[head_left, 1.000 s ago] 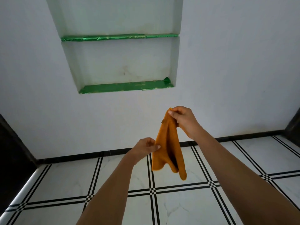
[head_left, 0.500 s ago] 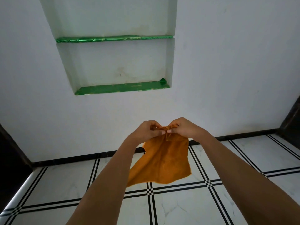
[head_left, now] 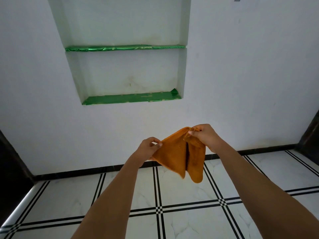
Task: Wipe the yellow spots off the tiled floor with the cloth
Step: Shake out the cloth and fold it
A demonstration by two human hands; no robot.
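**Two hands are holding an orange cloth up over the floor**

The left hand is pinching the left edge of the cloth between its thumb and its curled fingers. The right hand is gripping the top corner of the cloth. It is sitting a bit higher up and over to the right, with its fingers curling around a bunched-up bit.

The cloth is stretching between the two hands and hanging down below them in two flaps. A dark fold is running down the middle, and the two bottom tips are pointing down. The cloth is up in the air and is not touching the tiled floor.

The floor tiles are white, with pairs of black lines crossing them and making little checkered squares where they meet.

Both bare arms are reaching in from the bottom of the view.

A black strip is running along the bottom of the white wall. A niche is sitting in the wall above the hands. Shiny green paper is covering its top shelf and its bottom shelf. The paper on the bottom shelf is curling up at the right corner.
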